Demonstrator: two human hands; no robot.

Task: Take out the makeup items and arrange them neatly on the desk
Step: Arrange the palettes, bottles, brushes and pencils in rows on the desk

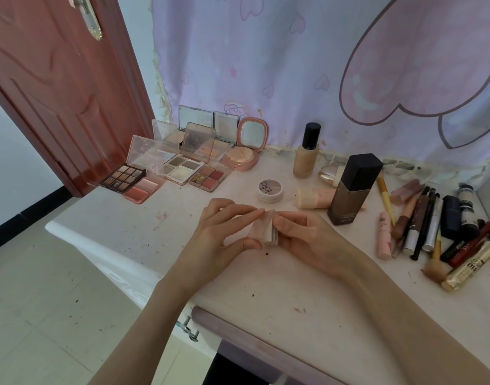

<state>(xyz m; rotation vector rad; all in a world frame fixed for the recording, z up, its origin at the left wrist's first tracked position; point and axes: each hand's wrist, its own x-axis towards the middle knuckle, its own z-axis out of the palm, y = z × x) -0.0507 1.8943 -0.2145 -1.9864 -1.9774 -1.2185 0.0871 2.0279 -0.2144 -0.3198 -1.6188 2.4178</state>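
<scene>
Both hands meet over the middle of the worktop [266, 287]: the left hand [224, 234] and the right hand [307, 240] each pinch a small pale pink compact [266, 227] from its own side, probably to open it like the opened palettes [180, 165] set out at the back left.

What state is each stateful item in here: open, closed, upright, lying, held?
Small pink compact: partly open, held by left hand and right hand.
Nine-pan palette: open.
Round pink compact: open, mirror up.
Foundation bottle: upright, capped.
Dark bottle: upright, capped.
Round jar: closed.
Door: open.
</scene>
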